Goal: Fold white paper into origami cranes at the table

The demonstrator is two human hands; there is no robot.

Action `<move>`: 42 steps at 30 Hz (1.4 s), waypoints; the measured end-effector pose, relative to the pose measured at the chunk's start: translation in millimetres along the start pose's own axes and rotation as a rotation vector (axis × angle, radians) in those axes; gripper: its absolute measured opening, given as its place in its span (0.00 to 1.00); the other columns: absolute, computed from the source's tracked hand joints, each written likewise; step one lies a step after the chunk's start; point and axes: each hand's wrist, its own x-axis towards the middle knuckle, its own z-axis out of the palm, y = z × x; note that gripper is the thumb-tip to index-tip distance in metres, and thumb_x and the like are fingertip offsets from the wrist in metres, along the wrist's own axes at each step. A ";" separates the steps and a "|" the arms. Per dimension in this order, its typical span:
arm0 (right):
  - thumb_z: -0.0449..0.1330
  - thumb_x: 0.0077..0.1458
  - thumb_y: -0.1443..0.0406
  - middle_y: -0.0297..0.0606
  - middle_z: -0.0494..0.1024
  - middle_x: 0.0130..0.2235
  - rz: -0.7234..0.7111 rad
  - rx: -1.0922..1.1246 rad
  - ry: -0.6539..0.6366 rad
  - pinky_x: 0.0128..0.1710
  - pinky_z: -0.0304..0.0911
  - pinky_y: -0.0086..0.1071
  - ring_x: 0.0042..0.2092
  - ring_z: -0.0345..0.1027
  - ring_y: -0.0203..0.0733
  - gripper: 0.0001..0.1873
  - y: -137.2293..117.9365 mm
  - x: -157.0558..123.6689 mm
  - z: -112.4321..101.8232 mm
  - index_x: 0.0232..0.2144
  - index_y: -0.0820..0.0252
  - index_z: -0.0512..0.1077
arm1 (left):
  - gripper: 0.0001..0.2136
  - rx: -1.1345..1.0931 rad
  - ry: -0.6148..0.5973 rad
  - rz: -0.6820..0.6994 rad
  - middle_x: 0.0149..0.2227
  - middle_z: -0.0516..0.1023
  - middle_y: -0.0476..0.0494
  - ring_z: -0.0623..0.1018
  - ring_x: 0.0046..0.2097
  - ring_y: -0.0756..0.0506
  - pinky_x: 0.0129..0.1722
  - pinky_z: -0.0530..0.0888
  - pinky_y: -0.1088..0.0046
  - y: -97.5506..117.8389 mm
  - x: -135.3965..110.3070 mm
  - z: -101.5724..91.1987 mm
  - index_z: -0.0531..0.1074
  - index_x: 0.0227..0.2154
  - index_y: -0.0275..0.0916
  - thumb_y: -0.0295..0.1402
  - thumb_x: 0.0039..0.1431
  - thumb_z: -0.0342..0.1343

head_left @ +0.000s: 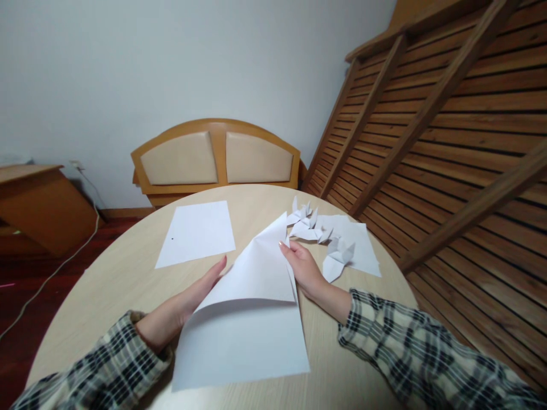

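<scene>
A white sheet of paper (245, 336) lies on the round pale wooden table (106, 290) in front of me, with its far part folded up and over into a raised flap. My left hand (188, 299) lies under the flap's left edge, fingers stretched out along it. At the flap's right edge my right hand (303, 267) pinches the paper near its upper corner. Both sleeves are checked.
A flat white sheet (196, 232) lies on the table's far left. Several folded paper figures (318, 228) rest on another sheet (363, 245) at the far right. Beyond stand a wooden headboard (216, 156), a slatted wooden frame (448, 131), a cabinet (38, 205) and a floor cable (55, 273).
</scene>
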 end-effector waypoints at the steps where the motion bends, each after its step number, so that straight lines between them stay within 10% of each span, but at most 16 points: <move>1: 0.61 0.50 0.46 0.35 0.74 0.30 0.000 -0.009 -0.026 0.30 0.60 0.31 0.32 0.66 0.40 0.22 -0.9 -0.9 0.5 0.30 0.59 0.70 | 0.23 -0.013 -0.045 -0.095 0.27 0.82 0.40 0.81 0.30 0.39 0.31 0.77 0.63 -0.6 2.8 0.4 0.80 0.36 0.38 0.53 0.48 0.63; 10: 0.57 0.55 0.46 0.36 0.73 0.30 0.017 0.011 -0.143 0.32 0.61 0.31 0.32 0.66 0.39 0.23 7.0 -3.2 3.3 0.31 0.61 0.70 | 0.19 0.094 -0.363 -0.153 0.41 0.82 0.35 0.81 0.39 0.40 0.41 0.77 0.66 -9.4 6.9 3.4 0.78 0.42 0.35 0.38 0.47 0.68; 21: 0.56 0.55 0.44 0.38 0.76 0.38 0.092 0.069 -0.150 0.32 0.62 0.30 0.36 0.68 0.39 0.26 -1.4 -3.7 -3.4 0.46 0.56 0.71 | 0.25 0.096 -0.165 -0.008 0.43 0.81 0.31 0.81 0.36 0.39 0.37 0.78 0.64 -2.9 14.7 -4.8 0.72 0.49 0.34 0.38 0.49 0.67; 28: 0.58 0.48 0.38 0.35 0.70 0.26 0.141 -0.087 -0.294 0.27 0.55 0.29 0.27 0.60 0.35 0.32 -4.4 -3.4 -8.1 0.26 0.62 0.70 | 0.27 0.184 -0.075 0.030 0.43 0.80 0.31 0.80 0.35 0.40 0.34 0.77 0.66 -3.1 20.4 -8.3 0.68 0.51 0.31 0.39 0.50 0.66; 42: 0.59 0.51 0.46 0.30 0.60 0.23 0.075 -0.394 -0.358 0.23 0.46 0.29 0.25 0.52 0.32 0.25 -10.2 -2.1 -13.8 0.22 0.62 0.65 | 0.18 0.015 -0.302 -0.062 0.39 0.83 0.37 0.81 0.41 0.39 0.42 0.77 0.65 -1.7 21.6 -20.0 0.76 0.45 0.35 0.40 0.54 0.64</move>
